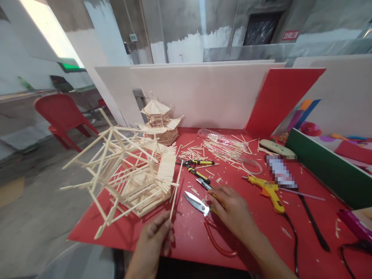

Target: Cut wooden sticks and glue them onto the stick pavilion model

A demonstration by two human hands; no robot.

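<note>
My left hand [157,234] pinches the lower end of a thin wooden stick [175,193], which slants up beside the model. Close to its left stands a large openwork pavilion model [139,186] of pale sticks, its frame rising over a stepped base. My right hand [231,209] is curled over the yellow handle of a utility knife [204,184], whose metal front shows past the fingers. Scissors with red handles [200,207] lie open just under and left of that hand. Yellow-and-black pruning pliers [200,164] rest farther back.
A smaller finished pagoda [158,120] stands at the back left. Loose sticks and a plastic bag [223,143] lie behind the tools, near a tape roll [252,166]. On the right are a yellow glue gun [269,190] with a cord, a blurred-out phone [281,171] and a green box [322,170].
</note>
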